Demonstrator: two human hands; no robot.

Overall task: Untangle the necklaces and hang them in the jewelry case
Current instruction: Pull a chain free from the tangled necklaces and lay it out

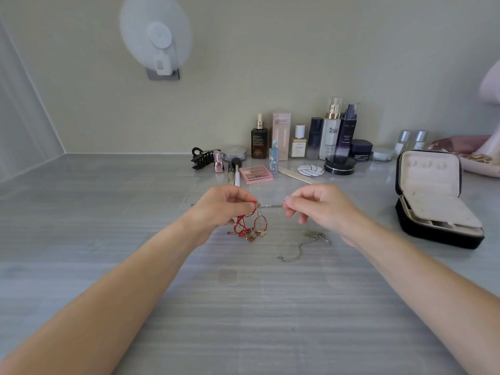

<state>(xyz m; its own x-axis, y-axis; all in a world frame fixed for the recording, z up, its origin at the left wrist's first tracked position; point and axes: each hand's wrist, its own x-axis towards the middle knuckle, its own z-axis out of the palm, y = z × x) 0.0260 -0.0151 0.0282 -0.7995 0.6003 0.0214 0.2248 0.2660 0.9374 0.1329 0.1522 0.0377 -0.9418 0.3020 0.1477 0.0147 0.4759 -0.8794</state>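
Note:
A tangle of necklaces [250, 226], red cord mixed with thin gold and silver chains, hangs from my left hand [224, 207] just above the grey table. My left hand pinches the top of the tangle. A silver chain [303, 247] runs taut from the tangle to my right hand [319, 209], which pinches it; its loose end trails on the table below. The black jewelry case [433, 201] stands open at the right, lid upright, with a cream lining and small hooks in the lid. Nothing hangs in it that I can see.
Cosmetic bottles and jars [319, 139] line the back wall. In front of them lie a pink palette [255, 174], brushes [234, 171], a black hair claw [203, 156] and a round mirror [310, 170]. A pink dish [476, 161] sits behind the case.

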